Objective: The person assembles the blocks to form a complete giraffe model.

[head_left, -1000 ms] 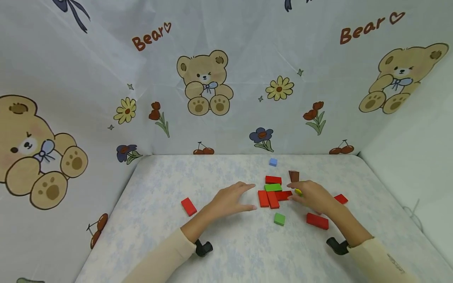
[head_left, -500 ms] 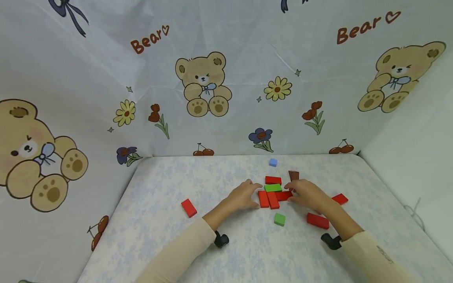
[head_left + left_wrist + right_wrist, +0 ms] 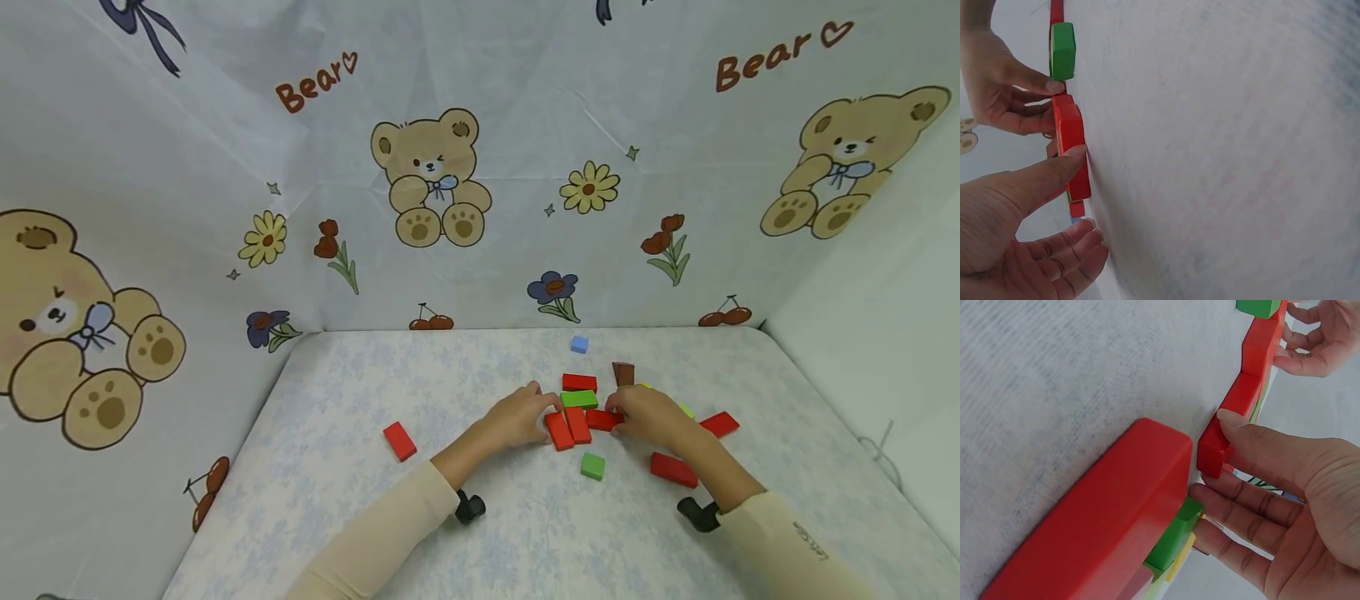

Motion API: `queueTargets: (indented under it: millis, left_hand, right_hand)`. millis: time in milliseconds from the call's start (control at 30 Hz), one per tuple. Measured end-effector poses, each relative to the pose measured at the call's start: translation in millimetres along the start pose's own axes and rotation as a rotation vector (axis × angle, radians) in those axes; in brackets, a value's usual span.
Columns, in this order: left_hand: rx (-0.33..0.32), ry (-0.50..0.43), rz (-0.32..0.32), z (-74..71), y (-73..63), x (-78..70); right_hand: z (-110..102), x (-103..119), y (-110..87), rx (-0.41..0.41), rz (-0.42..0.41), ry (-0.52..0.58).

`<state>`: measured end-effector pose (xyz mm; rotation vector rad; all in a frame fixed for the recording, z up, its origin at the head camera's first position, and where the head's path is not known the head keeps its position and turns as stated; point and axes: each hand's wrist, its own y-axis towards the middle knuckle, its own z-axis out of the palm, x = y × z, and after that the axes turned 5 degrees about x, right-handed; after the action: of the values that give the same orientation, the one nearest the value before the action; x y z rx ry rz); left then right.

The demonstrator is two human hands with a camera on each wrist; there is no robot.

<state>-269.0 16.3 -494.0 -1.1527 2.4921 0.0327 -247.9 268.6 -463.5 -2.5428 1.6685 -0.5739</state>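
Note:
My left hand (image 3: pixel 520 416) is at the left end of a cluster of blocks, its thumb and forefinger at the leftmost red block (image 3: pixel 558 431). In the left wrist view the thumb tip presses that block's side, the other fingers loosely bent beyond it. My right hand (image 3: pixel 651 414) pinches another red block (image 3: pixel 600 419) at the cluster's right end, thumb on its near face in the right wrist view. Between these two lies a slanted red block (image 3: pixel 577 425). Behind them are a light green block (image 3: pixel 579 400) and a further red block (image 3: pixel 579 382).
A green block (image 3: pixel 592 466) lies in front of the cluster. Red blocks lie at the left (image 3: pixel 400 441) and right, one large red block (image 3: pixel 673 469) beside my right forearm. A brown block (image 3: pixel 623 374) and a small blue block (image 3: pixel 579 344) sit farther back, near the printed curtain (image 3: pixel 495 283).
Both hands have closed in on the cluster, the left moving right. The leftmost red block has turned and shifted slightly toward me. My right hand has taken hold of the right-hand red block.

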Motion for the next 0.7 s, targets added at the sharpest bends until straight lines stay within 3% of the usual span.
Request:
queueTargets:
  millis: [267,433,700]
  left_hand:
    - [0.035,0.023,0.056,-3.8,-0.1,1.5]
    - [0.028,-0.028,0.034,-11.7,-5.6,5.5]
    - [-0.031,-0.201,0.019,-20.1,-19.1,22.0]
  right_hand:
    - [1.7,-2.9,2.1,0.006,0.001,0.001]
    - [0.6,-2.6,0.4,0.001,0.007,0.017]
    - [-3.3,-6.4,-8.4,-0.040,0.002,0.088]
